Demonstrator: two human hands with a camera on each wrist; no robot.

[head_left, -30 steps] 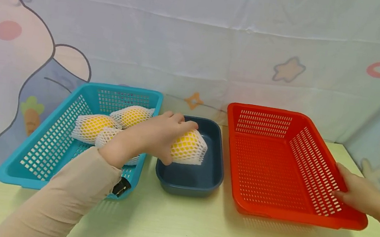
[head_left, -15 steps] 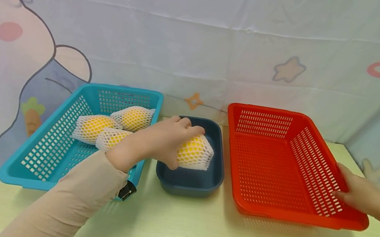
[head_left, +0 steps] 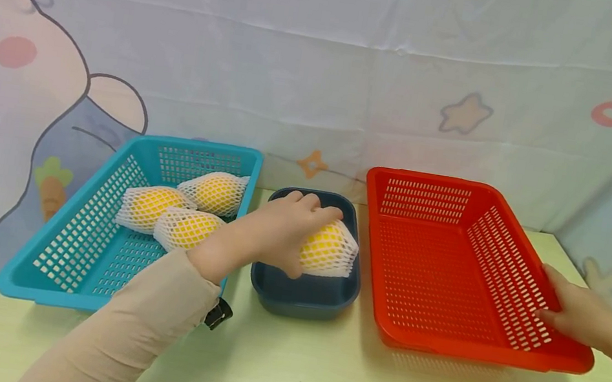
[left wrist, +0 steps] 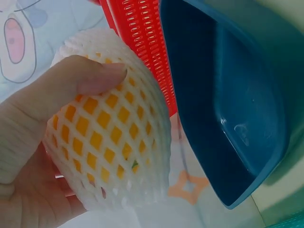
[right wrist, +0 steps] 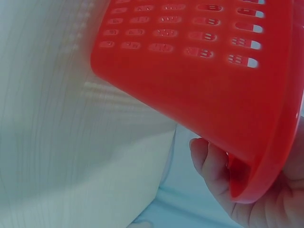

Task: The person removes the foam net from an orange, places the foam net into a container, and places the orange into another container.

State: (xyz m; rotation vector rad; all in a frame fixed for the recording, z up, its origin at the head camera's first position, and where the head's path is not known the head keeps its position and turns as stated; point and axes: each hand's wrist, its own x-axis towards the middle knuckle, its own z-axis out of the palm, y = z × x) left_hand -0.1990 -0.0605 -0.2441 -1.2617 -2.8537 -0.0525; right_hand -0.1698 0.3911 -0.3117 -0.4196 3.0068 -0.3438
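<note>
We judged this a carrying step: the left hand (head_left: 284, 232) clasped a netted yellow fruit (head_left: 330, 251), apparently above the dark blue tub (head_left: 300, 293), the right hand (head_left: 580, 309) gripped the red basket (head_left: 428, 280), and the next move seemed to need a gentle and steady hold.

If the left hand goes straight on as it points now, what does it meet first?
Likely the rim of the red basket, touched by the netted fruit in the left hand; height is unclear, perhaps the blue container instead.
</note>
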